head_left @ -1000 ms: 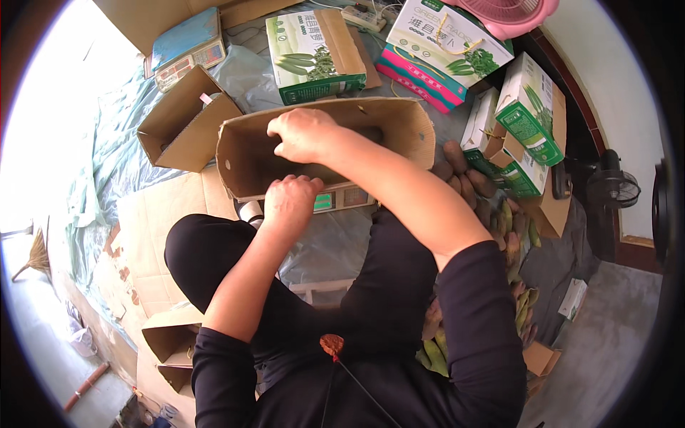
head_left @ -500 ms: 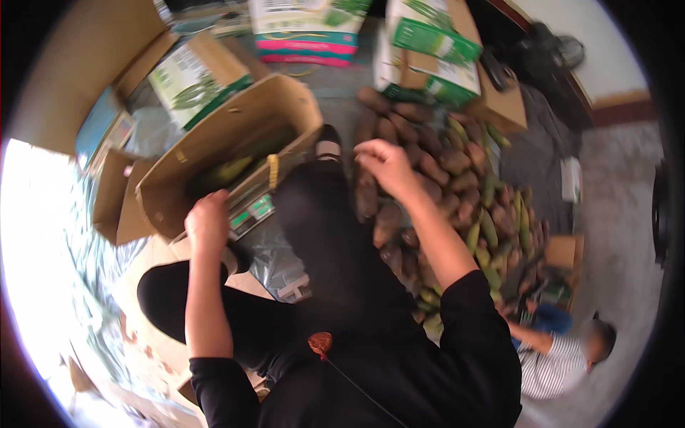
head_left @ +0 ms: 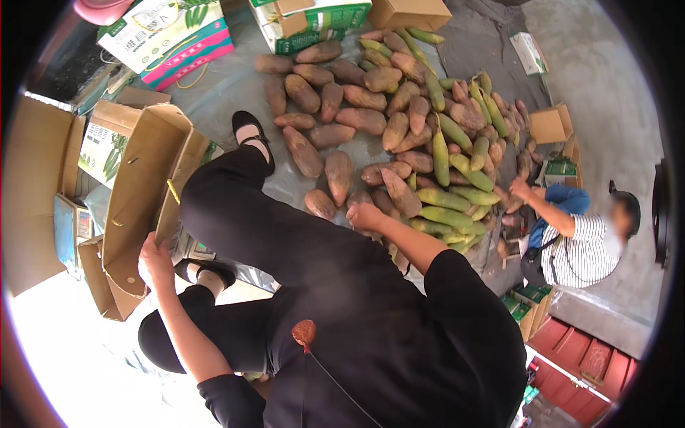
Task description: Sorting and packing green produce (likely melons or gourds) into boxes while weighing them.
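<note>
My left hand point(head_left: 155, 264) grips the near end of an open, deep cardboard box point(head_left: 139, 192) at the left; its inside is mostly hidden now. My right hand point(head_left: 364, 216) is down at the near edge of a spread of gourds, its fingers curled and partly hidden. Right beside it lie brownish oblong gourds, one point(head_left: 339, 176) just beyond the hand and a shorter one point(head_left: 320, 204) to its left. Whether the hand holds one cannot be seen. Green gourds point(head_left: 446, 217) lie to its right.
A person in a striped shirt point(head_left: 581, 246) sits at the right, a hand by the heap. Printed cartons point(head_left: 314, 25) stand at the back. A scale point(head_left: 200, 251) shows beside the left box. My leg point(head_left: 242, 207) stretches between box and gourds.
My view has swung right. My right hand has come from above the far left gourds down to the near edge of the spread, fingers curling. My left hand stays at the box end.
</note>
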The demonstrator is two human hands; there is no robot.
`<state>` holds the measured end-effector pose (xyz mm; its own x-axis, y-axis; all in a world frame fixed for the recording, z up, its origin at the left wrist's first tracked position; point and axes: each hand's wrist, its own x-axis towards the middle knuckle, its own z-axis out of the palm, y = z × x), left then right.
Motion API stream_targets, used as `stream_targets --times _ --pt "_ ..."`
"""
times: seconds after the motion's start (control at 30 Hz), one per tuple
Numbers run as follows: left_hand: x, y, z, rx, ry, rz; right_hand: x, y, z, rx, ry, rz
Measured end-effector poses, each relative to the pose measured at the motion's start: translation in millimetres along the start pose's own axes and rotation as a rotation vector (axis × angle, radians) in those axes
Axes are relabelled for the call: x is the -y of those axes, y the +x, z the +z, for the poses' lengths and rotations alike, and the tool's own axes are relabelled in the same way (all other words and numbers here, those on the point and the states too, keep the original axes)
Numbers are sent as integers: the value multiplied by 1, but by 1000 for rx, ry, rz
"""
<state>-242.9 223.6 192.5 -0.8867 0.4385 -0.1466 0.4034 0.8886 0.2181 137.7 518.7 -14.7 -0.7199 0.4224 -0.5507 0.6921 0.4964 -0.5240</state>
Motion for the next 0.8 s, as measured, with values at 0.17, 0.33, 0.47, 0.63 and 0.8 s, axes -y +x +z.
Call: stream_targets --times 0.17,0.33,0.47,0.63,0.8 --pt "18 1 4 -14 0 14 -27 -13 -17 13 -229 -127" --pt "13 2 5 -3 -60 23 -69 -49 -41 -106 141 273" --pt "18 -1 4 -7 -44 21 -87 -69 -52 -105 289 595" --pt "7 0 4 -20 -1 37 -172 -83 -35 178 -635 222" --pt "11 -2 4 -38 33 13 -151 -85 -29 -345 731 1117"
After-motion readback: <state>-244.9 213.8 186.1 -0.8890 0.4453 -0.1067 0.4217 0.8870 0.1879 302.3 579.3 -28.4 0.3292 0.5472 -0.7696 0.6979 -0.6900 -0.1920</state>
